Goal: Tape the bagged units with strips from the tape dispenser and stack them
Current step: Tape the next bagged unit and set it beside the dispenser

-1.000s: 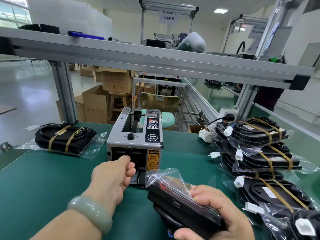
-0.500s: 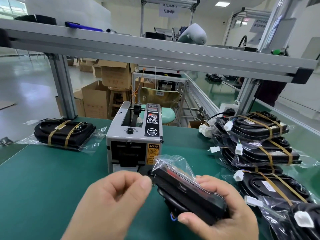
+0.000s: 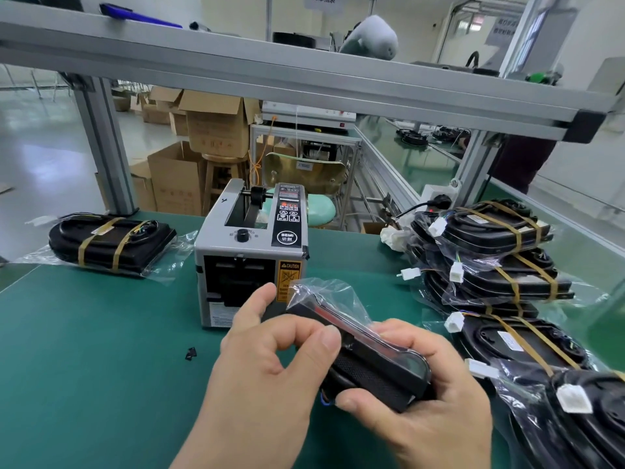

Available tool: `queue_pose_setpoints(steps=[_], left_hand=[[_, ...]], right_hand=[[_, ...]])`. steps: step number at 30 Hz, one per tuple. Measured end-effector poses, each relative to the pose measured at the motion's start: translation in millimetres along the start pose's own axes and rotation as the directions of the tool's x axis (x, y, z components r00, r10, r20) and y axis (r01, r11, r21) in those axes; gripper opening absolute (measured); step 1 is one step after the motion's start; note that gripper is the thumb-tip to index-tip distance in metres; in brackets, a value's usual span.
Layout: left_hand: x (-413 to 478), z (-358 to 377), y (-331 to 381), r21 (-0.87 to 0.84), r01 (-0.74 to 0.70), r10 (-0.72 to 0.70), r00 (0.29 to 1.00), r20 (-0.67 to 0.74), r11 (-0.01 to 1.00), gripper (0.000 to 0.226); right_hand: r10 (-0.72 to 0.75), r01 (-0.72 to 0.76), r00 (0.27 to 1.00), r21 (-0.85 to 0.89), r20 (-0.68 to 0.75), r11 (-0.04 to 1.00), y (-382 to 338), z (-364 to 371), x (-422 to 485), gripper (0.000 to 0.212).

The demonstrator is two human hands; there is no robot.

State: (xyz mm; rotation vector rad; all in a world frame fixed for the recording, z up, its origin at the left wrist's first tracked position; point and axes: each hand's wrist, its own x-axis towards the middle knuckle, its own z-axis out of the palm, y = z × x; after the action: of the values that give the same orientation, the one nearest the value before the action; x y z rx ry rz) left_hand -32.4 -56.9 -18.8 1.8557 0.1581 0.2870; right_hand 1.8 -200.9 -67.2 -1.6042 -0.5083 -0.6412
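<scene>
A green-matted workbench (image 3: 101, 350) is seen under an aluminium frame. At 6 o'clock a black unit in a clear plastic bag (image 3: 375, 363) is clasped from beneath by the right hand (image 3: 426, 414). Its far end is pinched by the left hand (image 3: 267, 374). A grey tape dispenser (image 3: 250, 262) stands at 12 o'clock. A stack of taped bagged units (image 3: 500, 255) is piled at 3 o'clock.
</scene>
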Motion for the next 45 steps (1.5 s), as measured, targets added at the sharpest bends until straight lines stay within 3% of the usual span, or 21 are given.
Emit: queue_pose_setpoints(steps=[13,39,42,45], left_hand=[[4.1,9.7,-5.2,-0.072,-0.056,0.059,0.998,0.038,0.996,0.017],[1.5,25.4,-15.9,-0.013,-0.127,0.124,0.982,-0.144,0.992,0.008],[3.8,27.0,-17.5,-0.029,-0.131,0.124,0.978,-0.165,0.991,0.013],[9.3,25.1,-23.8,-0.107,-0.074,0.050,0.976,-0.212,0.991,0.037]], right_hand=[[0.010,-0.010,1.000,0.002,-0.020,1.000,-2.2,0.0,-0.9,0.051],[0.070,-0.070,0.997,-0.002,-0.027,0.998,-2.0,2.1,-3.7,0.052],[0.058,-0.057,0.997,0.023,-0.041,0.998,-1.9,2.8,-4.2,0.052],[0.055,-0.053,0.998,0.048,-0.042,0.997,-1.0,1.2,-3.8,0.054]])
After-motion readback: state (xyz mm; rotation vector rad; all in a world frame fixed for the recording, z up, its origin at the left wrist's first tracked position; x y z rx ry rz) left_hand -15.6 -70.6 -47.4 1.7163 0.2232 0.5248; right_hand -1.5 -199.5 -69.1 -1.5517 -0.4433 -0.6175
